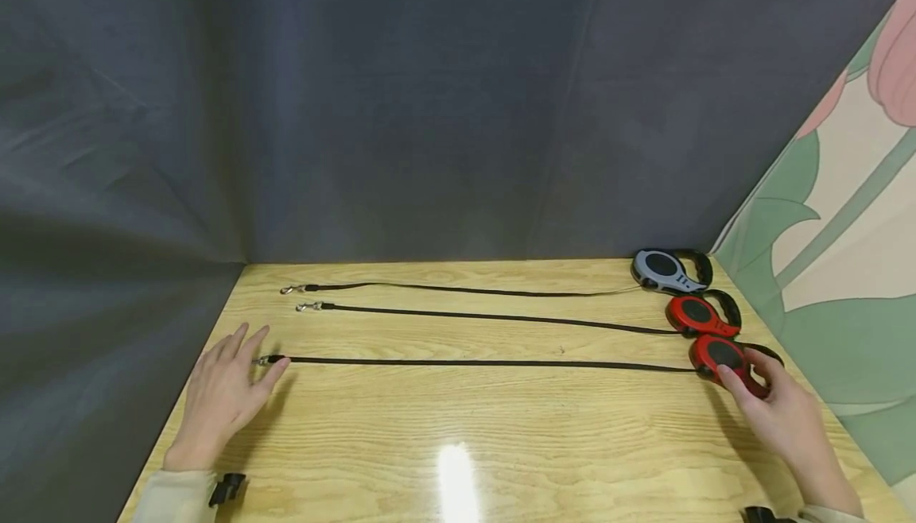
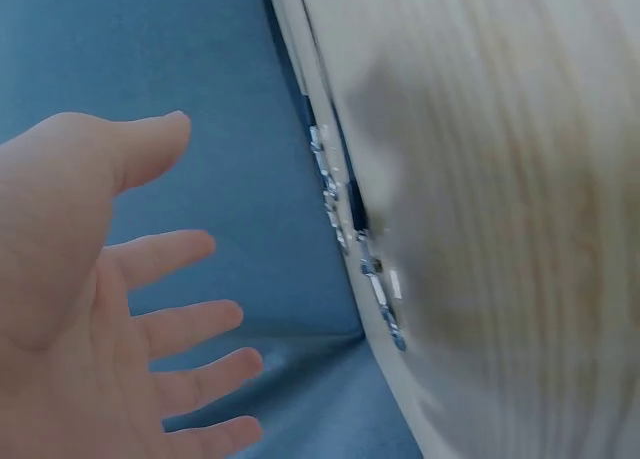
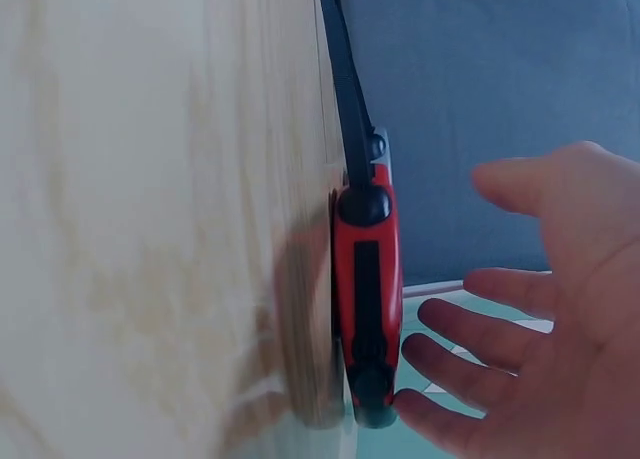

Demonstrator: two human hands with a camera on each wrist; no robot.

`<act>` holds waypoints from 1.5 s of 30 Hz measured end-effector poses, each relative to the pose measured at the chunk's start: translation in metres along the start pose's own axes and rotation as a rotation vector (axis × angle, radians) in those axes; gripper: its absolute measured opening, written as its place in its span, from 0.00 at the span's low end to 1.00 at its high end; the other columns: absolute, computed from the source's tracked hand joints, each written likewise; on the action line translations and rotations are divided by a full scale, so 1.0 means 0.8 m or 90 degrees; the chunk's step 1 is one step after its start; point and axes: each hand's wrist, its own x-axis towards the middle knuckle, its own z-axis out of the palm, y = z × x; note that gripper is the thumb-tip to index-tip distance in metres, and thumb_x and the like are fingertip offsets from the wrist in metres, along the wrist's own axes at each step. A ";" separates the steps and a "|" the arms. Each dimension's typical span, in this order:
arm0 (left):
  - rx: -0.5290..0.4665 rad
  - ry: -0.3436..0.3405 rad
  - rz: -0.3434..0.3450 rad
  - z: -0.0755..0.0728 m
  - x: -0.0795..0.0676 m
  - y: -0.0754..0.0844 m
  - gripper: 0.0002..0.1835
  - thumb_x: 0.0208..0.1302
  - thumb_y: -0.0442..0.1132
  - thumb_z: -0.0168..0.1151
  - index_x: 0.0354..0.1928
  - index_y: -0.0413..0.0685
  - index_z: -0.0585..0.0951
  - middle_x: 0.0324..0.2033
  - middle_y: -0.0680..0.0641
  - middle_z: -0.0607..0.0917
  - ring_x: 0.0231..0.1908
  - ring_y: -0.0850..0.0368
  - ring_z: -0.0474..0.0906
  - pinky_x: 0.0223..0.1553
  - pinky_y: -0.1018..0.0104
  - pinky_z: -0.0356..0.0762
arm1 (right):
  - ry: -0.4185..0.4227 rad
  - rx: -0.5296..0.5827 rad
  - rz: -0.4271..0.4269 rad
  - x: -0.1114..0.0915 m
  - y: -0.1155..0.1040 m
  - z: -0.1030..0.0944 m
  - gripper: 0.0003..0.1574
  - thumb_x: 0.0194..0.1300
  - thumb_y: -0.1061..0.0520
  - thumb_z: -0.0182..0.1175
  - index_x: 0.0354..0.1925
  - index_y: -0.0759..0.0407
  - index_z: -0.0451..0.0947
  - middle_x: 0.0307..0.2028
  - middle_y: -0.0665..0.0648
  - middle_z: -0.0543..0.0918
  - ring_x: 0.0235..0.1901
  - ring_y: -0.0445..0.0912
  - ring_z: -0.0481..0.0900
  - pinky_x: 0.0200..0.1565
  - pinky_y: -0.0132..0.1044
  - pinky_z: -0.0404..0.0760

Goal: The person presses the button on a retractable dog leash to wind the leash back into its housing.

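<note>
Three retractable dog leashes lie side by side, their cords drawn out to the left. My right hand [image 1: 780, 408] hovers over the nearest red leash [image 1: 710, 348], fingers spread and relaxed. In the right wrist view that leash's casing [image 3: 345, 269] stands just off the fingertips, with no finger curled round it. At the other end, my left hand [image 1: 222, 396] is spread above the metal clip [image 1: 261, 361] of the nearest cord [image 1: 458, 362], partly covering it. The left wrist view shows a clip [image 2: 378, 284] on the table, apart from the loose fingers.
Behind lie a second red leash [image 1: 692, 312] and a grey-blue leash [image 1: 657, 263], with their clips [image 1: 309, 306] at the left. A dark cloth [image 1: 429, 110] hangs along the back and left of the wooden table [image 1: 401, 420]. Flower-patterned fabric [image 1: 844, 269] borders the right.
</note>
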 end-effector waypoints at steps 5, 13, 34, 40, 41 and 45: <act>0.005 -0.025 -0.011 0.005 0.002 -0.008 0.37 0.77 0.59 0.61 0.74 0.37 0.73 0.71 0.20 0.70 0.64 0.12 0.67 0.62 0.18 0.64 | -0.002 -0.002 0.006 0.000 0.004 -0.002 0.47 0.80 0.39 0.55 0.75 0.75 0.62 0.66 0.87 0.71 0.58 0.80 0.78 0.37 0.34 0.70; -0.014 -0.091 -0.029 0.009 0.007 -0.022 0.36 0.80 0.58 0.57 0.74 0.34 0.72 0.71 0.18 0.67 0.63 0.11 0.68 0.56 0.20 0.71 | 0.033 -0.037 -0.005 -0.007 0.012 -0.003 0.33 0.78 0.41 0.60 0.62 0.68 0.79 0.27 0.57 0.82 0.22 0.36 0.69 0.26 0.37 0.65; -0.054 -0.153 -0.048 0.009 0.001 -0.030 0.31 0.81 0.54 0.57 0.68 0.33 0.79 0.65 0.26 0.80 0.61 0.21 0.77 0.54 0.27 0.77 | 0.036 -0.070 0.002 -0.015 0.023 0.003 0.35 0.73 0.43 0.67 0.64 0.68 0.78 0.16 0.50 0.77 0.19 0.40 0.68 0.26 0.38 0.63; -0.048 -0.147 -0.044 0.009 -0.001 -0.028 0.28 0.80 0.51 0.59 0.66 0.32 0.80 0.65 0.25 0.80 0.61 0.21 0.78 0.55 0.27 0.77 | 0.036 -0.074 -0.006 -0.012 0.021 0.002 0.30 0.71 0.44 0.70 0.56 0.67 0.83 0.21 0.52 0.87 0.23 0.39 0.76 0.27 0.36 0.66; -0.048 -0.148 -0.045 0.009 -0.001 -0.028 0.28 0.80 0.50 0.60 0.66 0.32 0.80 0.65 0.25 0.80 0.61 0.21 0.78 0.55 0.27 0.77 | 0.033 -0.076 -0.006 -0.013 0.021 0.002 0.30 0.70 0.43 0.70 0.55 0.67 0.84 0.21 0.51 0.87 0.24 0.39 0.76 0.27 0.36 0.66; -0.043 -0.151 -0.048 0.010 -0.002 -0.027 0.28 0.79 0.49 0.60 0.67 0.32 0.80 0.65 0.25 0.80 0.61 0.21 0.77 0.55 0.27 0.77 | 0.025 -0.089 -0.015 -0.013 0.019 0.002 0.29 0.70 0.44 0.70 0.55 0.66 0.84 0.17 0.48 0.84 0.24 0.40 0.76 0.29 0.37 0.67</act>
